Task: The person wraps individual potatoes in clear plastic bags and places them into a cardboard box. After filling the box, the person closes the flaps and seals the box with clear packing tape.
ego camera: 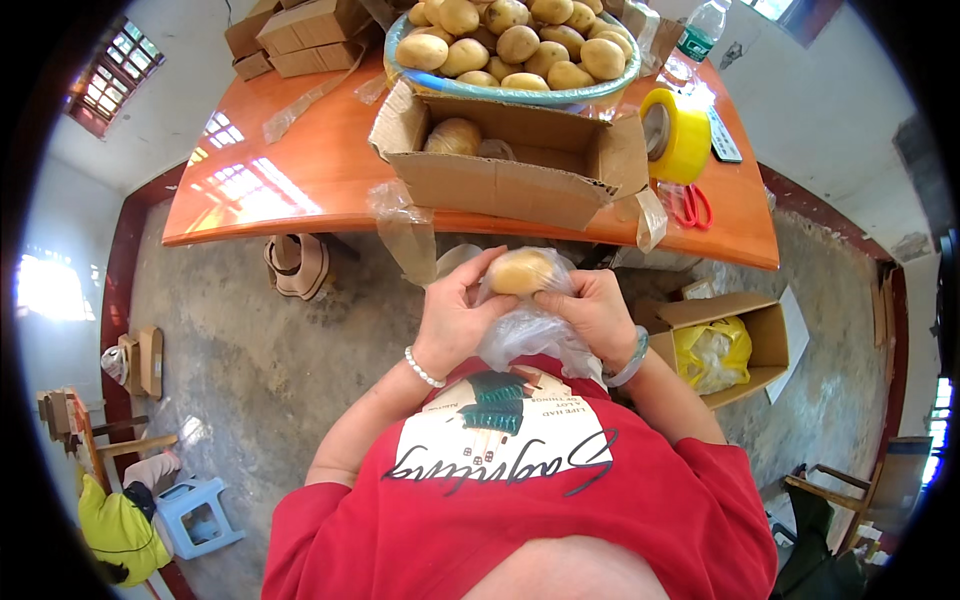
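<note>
Between my two hands, in front of my chest, is a potato (523, 271) inside a clear plastic bag (534, 334). My left hand (466, 307) grips the bag and potato from the left side. On the other side my right hand (600, 309) pinches the bag, its thumb near the potato's lower edge. The bag's loose part hangs down toward my shirt. Beyond my hands, at the table's edge, stands an open cardboard box (502, 184) with a plastic-wrapped potato (454, 137) at its left end.
On the wooden table (300, 169) are a basin (517, 96) of potatoes, yellow tape (686, 136), red scissors (696, 207), a plastic bottle (699, 41) and cardboard boxes (315, 34). A floor carton (769, 341) holds a yellow bag (712, 352). A blue stool (196, 517) stands near another person (124, 525).
</note>
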Available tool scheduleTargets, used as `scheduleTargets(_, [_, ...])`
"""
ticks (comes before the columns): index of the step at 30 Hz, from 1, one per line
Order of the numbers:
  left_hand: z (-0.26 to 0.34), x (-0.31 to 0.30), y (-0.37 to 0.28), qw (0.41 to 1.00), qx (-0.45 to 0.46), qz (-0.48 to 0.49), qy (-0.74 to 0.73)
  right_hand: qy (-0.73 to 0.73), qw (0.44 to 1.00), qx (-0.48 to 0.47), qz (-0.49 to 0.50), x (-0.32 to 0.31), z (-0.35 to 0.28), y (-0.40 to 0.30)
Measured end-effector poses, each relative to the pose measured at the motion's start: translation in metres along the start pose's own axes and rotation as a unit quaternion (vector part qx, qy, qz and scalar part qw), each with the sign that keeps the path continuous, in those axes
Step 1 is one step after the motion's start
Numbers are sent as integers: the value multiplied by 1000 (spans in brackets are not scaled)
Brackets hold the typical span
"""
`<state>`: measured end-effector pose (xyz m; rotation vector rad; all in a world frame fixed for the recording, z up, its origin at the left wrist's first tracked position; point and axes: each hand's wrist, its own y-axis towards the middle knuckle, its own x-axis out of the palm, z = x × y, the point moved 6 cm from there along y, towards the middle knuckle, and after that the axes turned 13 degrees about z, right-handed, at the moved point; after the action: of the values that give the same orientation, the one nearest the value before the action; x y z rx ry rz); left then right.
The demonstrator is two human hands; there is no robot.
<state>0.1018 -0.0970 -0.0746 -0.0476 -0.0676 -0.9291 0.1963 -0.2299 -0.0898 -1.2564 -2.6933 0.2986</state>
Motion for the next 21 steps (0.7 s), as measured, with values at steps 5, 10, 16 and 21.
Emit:
scheduleTargets(5, [-8,12,-1,989,-84,-16,-120,-294,899,-297,132,10,-32,-10])
scheduleTargets(10, [-20,21,-14,923,-285,-46,-254,-461,762,-425,161,28,-51,-21])
scheduleTargets(16, [-15,37,-20,861,-356,-45,-360,-577,662,-460,125,51,-56,-31])
scheduleTargets(21, [-15,39,-13,899,-307,-70,-303,-587,614,-524,65,57,-49,-40])
